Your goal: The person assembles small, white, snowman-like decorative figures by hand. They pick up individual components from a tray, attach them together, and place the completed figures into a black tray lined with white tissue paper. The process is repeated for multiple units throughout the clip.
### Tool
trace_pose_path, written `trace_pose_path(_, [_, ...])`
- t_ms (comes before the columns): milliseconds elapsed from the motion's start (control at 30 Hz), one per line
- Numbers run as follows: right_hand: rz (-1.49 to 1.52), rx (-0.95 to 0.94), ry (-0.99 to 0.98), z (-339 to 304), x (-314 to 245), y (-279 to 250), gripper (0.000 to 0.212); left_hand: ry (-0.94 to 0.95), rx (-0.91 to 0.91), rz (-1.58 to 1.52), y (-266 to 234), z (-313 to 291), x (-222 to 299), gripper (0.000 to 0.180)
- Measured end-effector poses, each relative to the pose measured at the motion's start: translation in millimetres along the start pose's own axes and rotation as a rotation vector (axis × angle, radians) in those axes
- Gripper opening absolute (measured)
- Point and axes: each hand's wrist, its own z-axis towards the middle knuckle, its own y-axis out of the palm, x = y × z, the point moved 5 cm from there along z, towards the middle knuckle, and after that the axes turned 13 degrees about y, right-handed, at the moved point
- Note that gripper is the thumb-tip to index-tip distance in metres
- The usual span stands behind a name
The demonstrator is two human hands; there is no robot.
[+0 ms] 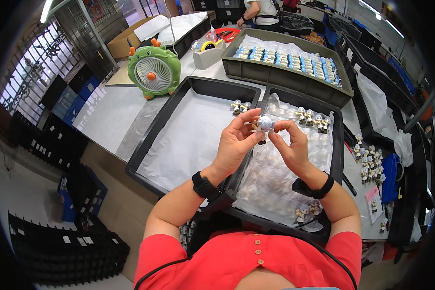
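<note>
Between both hands I hold a small figurine (265,124) with a pale blue-grey rounded head and a dark base. My left hand (237,137) pinches it from the left with thumb and fingers. From the other side, the fingertips of my right hand (293,145) close on it. It is held above the inner rims of two black trays. The left tray (152,126) is lined with white paper and has a pair of figurines (240,107) in its far right corner. The right tray (339,145) has plastic sheeting over its contents, with several figurines (314,119) at its far end and a few near me.
A green fan (154,71) stands beyond the left tray, beside a tape dispenser (209,54). Behind the right tray is a grey-green crate (285,77) with rows of blue-and-white figurines. Loose figurines (370,162) lie at the right. Another person (265,13) stands at the back.
</note>
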Motion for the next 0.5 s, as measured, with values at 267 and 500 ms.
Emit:
trace_pose_path(267, [0.484,-0.160,0.413,3,29,8,0.018,0.016,-0.026,0.152,-1,-3,-5,0.047])
trace_pose_path(500, [0.434,-0.147,0.455,10,40,2,0.016,-0.222,0.078,0.150,-14,9,-13,0.045])
